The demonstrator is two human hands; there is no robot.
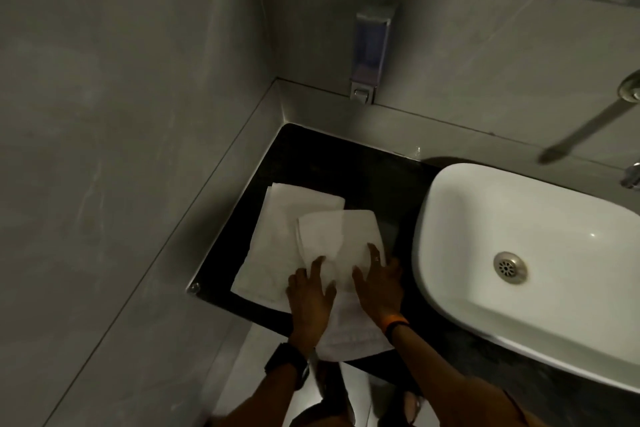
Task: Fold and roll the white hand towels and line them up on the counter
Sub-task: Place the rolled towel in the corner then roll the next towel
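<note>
A white hand towel point(337, 239) lies lengthwise on the black counter point(318, 163), folded into a narrow strip whose near end hangs over the front edge. My left hand point(310, 298) and my right hand point(379, 282) press flat on it side by side, fingers spread. Under it and to its left lies a second white towel point(277, 236), folded flat. No rolled towel is in view.
A white basin point(526, 253) sits on the counter just right of the towels. A wall tap point(588, 125) juts out above it. A soap dispenser point(369, 52) hangs on the back wall. A grey tiled wall closes the left side.
</note>
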